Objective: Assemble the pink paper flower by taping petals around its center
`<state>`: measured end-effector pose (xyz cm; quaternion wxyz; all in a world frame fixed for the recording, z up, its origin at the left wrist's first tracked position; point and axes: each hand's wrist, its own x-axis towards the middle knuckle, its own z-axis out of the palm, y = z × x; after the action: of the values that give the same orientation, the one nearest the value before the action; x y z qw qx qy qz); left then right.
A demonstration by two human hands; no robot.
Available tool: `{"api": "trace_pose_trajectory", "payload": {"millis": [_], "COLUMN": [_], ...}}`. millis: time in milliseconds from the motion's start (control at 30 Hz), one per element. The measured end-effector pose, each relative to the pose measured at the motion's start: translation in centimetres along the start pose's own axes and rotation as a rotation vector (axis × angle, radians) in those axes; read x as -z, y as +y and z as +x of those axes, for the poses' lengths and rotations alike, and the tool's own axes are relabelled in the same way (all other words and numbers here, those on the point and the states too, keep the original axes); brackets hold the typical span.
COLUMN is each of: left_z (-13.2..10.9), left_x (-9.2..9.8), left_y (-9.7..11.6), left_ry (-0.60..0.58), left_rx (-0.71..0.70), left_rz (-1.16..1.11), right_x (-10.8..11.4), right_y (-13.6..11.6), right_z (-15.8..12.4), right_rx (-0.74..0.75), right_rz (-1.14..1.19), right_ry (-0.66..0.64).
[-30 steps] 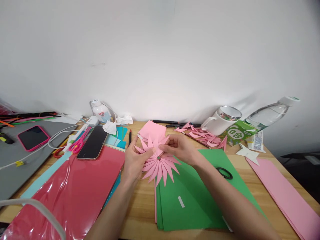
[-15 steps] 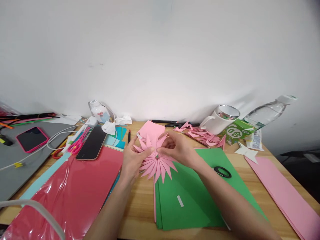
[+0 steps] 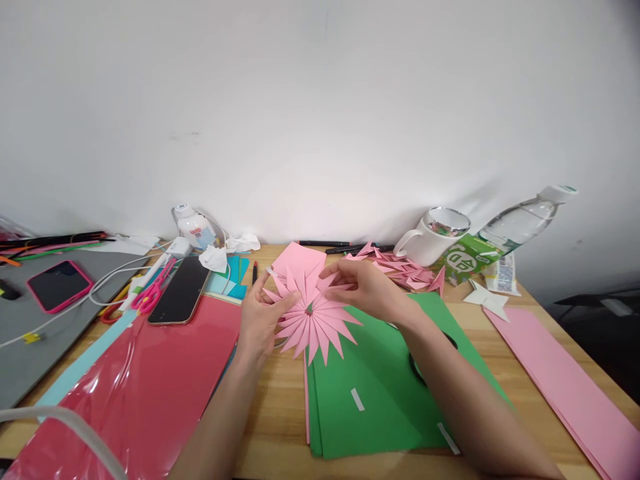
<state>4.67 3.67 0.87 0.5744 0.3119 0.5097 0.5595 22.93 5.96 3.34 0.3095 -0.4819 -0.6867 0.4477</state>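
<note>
A pink folded-paper star (image 3: pixel 315 331) with many pointed petals and a small hole at its centre is held up between both hands. My left hand (image 3: pixel 261 320) pinches its left side, thumb lying on the front near the middle. On the upper right, my right hand (image 3: pixel 363 283) grips petals between thumb and fingers. Behind the star lies a pink paper sheet (image 3: pixel 299 259). Below and to the right is a stack of green paper (image 3: pixel 380 400), with a white strip (image 3: pixel 357 399) on it and black-handled scissors (image 3: pixel 417 369) partly behind my right forearm.
Loose pink folded pieces (image 3: pixel 407 272) lie at the back right, beside a white mug (image 3: pixel 433 240), a green box (image 3: pixel 465 259) and a tilted water bottle (image 3: pixel 523 220). Pink paper strips (image 3: pixel 565 380) are at far right. Left are a phone (image 3: pixel 181 293), pink scissors (image 3: pixel 155 287) and red sheets (image 3: pixel 150 380).
My right hand has shifted from the star's centre outward to its upper-right petals. The star has turned slightly, and its central hole shows more. The view has moved a little.
</note>
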Motion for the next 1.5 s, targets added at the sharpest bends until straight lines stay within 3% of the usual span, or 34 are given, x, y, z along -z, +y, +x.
{"api": "trace_pose_trajectory", "payload": {"millis": [233, 533, 700, 833, 933, 1200, 1367, 1500], "left_z": [-0.2, -0.2, -0.1, 0.0, 0.2, 0.2, -0.3, -0.6], "left_x": [-0.1, 0.0, 0.3, 0.6, 0.9, 1.3, 0.8, 0.7], "left_y": [0.1, 0.0, -0.1, 0.1, 0.1, 0.3, 0.3, 0.2], "left_ry": [0.043, 0.007, -0.065, -0.123, -0.148, -0.217, -0.270, -0.321], "left_rx": [0.033, 0.013, 0.011, -0.024, -0.014, 0.015, -0.054, -0.076], "left_rz": [0.035, 0.049, 0.153, 0.100, 0.089, 0.321, 0.336, 0.331], "right_x": [0.6, 0.5, 0.6, 0.8, 0.9, 0.6, 0.2, -0.1], "right_y": [0.5, 0.3, 0.2, 0.6, 0.8, 0.7, 0.3, 0.2], "right_z": [0.2, 0.4, 0.4, 0.5, 0.6, 0.7, 0.7, 0.9], "right_rx": [0.012, 0.003, 0.040, 0.045, 0.052, 0.062, 0.068, 0.099], "right_rz": [0.086, 0.111, 0.110, 0.115, 0.130, 0.046, 0.065, 0.136], "right_ry": [-0.113, -0.117, -0.090, -0.088, -0.132, -0.219, -0.205, -0.062]}}
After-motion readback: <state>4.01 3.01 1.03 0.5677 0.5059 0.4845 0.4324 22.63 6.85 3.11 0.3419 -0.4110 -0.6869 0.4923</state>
